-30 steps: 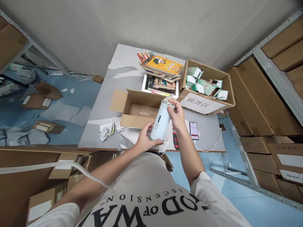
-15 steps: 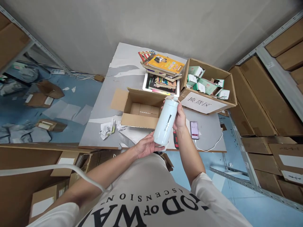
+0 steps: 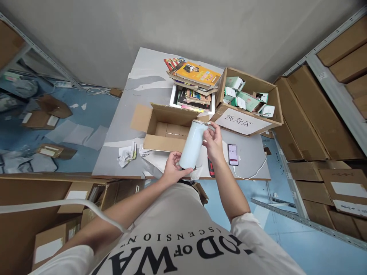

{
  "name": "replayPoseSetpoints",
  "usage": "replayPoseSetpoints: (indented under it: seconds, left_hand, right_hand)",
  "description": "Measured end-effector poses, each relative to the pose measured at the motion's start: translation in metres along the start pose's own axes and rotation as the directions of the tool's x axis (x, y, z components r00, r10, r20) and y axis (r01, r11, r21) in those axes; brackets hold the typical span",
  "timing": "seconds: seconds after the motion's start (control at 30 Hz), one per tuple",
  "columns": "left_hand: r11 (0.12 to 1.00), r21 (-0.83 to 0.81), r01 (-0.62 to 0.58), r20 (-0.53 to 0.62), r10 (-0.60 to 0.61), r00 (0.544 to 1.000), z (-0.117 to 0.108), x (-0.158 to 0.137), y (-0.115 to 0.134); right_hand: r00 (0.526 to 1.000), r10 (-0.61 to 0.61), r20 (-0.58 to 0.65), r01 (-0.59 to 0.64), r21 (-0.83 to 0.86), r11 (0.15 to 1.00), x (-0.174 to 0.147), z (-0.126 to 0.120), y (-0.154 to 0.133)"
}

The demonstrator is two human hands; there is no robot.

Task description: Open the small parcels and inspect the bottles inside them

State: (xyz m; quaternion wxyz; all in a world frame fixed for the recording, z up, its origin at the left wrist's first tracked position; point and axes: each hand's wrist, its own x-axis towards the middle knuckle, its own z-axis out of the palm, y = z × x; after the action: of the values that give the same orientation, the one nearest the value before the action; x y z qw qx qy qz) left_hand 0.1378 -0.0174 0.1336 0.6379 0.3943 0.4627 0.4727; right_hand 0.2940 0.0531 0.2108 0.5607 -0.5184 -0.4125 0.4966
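"换货区" on box label [image 3: 243, 122], "ASCENSION" on shirt [image 3: 169, 214]

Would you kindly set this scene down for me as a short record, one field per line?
Held item: light-blue bottle, tilted, silver-rimmed top pointing away from the wearer
Left hand: at the bottle's base
Right hand: at its upper end
Beyond the bottle: open cardboard box on the grey table
Further back: stack of books
Back right: carton with a handwritten sign, holding small green-and-white boxes
Front right: smartphone with white cable
Front left: crumpled paper
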Motion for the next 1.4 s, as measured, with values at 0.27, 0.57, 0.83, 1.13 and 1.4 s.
replayPoseSetpoints:
  seconds: [0.27, 0.57, 0.83, 1.13, 1.4]
  left_hand:
    - [0.847, -0.339, 0.409, 0.455, -0.233, 0.859, -0.008, -0.012, 0.012]
    - [0.711, -0.427, 0.559, 0.547, -0.289, 0.785, -0.002, -0.018, 0.019]
    - [0.958, -0.263, 0.116, 0.098, -0.093, 0.991, -0.005, -0.008, 0.003]
    - [0.941, 0.267, -0.209, -0.161, 0.258, 0.953, 0.000, -0.011, -0.008]
    - [0.934, 0.200, -0.295, 0.042, 0.292, 0.955, -0.013, -0.013, -0.014]
  right_hand:
    - [0.997, -0.010, -0.070, 0.023, 0.184, 0.983, 0.008, -0.007, 0.013]
    - [0.997, -0.071, 0.015, 0.068, 0.140, 0.988, 0.003, -0.006, 0.016]
    - [0.969, -0.145, 0.201, 0.194, -0.246, 0.950, 0.005, -0.024, -0.012]
    - [0.965, -0.074, 0.253, 0.190, -0.477, 0.858, 0.014, -0.025, -0.024]
    - [0.957, -0.033, 0.288, 0.110, -0.256, 0.961, 0.020, -0.027, -0.013]
